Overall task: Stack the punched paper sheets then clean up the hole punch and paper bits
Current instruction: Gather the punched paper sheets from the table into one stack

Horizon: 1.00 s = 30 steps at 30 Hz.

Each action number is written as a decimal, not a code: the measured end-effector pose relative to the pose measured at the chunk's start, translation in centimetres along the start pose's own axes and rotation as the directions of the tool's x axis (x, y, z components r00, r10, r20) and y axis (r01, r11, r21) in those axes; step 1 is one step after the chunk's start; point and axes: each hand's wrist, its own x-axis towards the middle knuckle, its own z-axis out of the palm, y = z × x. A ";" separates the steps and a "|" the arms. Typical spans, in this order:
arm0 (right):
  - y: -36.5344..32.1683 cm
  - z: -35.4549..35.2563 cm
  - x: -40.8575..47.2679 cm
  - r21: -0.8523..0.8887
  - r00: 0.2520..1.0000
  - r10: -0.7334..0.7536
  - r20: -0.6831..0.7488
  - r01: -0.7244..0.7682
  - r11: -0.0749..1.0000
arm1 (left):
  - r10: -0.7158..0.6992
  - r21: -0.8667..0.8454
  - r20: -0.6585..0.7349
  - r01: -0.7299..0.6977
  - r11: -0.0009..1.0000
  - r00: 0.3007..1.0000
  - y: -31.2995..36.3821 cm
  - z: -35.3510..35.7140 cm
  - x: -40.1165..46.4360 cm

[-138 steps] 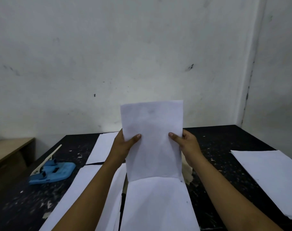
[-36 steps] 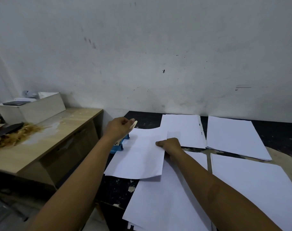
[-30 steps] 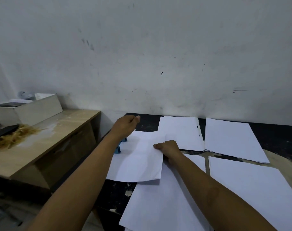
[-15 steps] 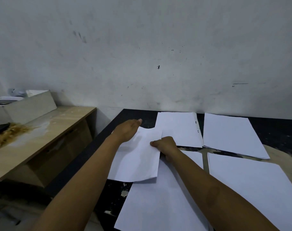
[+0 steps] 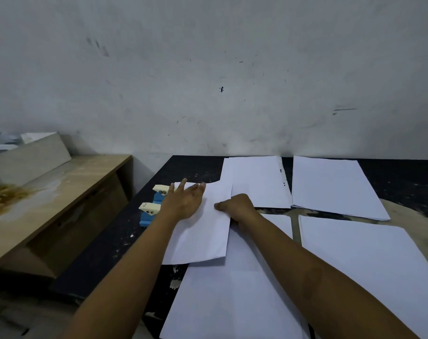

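Note:
A white paper sheet (image 5: 203, 236) lies on the black table (image 5: 191, 167), its left edge slid into the blue hole punch (image 5: 150, 207) with cream handles. My left hand (image 5: 183, 201) rests flat on the sheet's upper left part, fingers spread, right beside the punch. My right hand (image 5: 235, 206) pinches the sheet's right edge. A punched sheet (image 5: 257, 182) with two holes near its right edge lies behind, against the wall.
Three more stacks of white sheets cover the table: back right (image 5: 335, 187), front right (image 5: 369, 270), and front centre (image 5: 230, 302) under my right forearm. Paper bits (image 5: 175, 283) speckle the table. A lower wooden bench (image 5: 49, 199) with a box stands at left.
The sheet I held up came down onto the table at the punch. My left hand flattened onto it with spread fingers; the punch's cream handles now show beside it.

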 end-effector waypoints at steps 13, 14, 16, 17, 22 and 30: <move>0.0 0.0 0.2 -0.036 1.000 -0.002 0.003 0.002 0.999 | 0.020 0.157 0.019 -0.023 0.987 1.000 0.5 0.9 -0.4; 0.1 0.0 0.1 -0.033 1.000 -0.001 0.005 0.001 0.999 | 0.022 0.154 0.027 -0.026 0.988 0.999 0.4 1.0 -0.4; 0.1 0.0 -0.1 -0.012 1.000 -0.003 0.007 0.003 1.000 | 0.034 0.151 0.035 -0.039 0.988 0.999 0.4 0.9 -0.5; 0.1 -0.1 -0.2 0.005 1.000 -0.007 0.009 0.007 1.000 | 0.045 0.141 0.033 -0.050 0.989 0.998 0.4 0.5 -0.4; -0.3 -0.1 -0.1 -0.020 1.000 -0.016 0.008 0.016 1.000 | -0.068 -0.416 0.037 0.078 0.906 0.997 -0.2 -3.6 0.0; -0.4 -0.2 0.1 -0.070 0.998 -0.065 0.004 0.066 0.995 | -0.091 -0.705 -0.030 0.044 0.708 0.995 -2.3 -5.0 0.0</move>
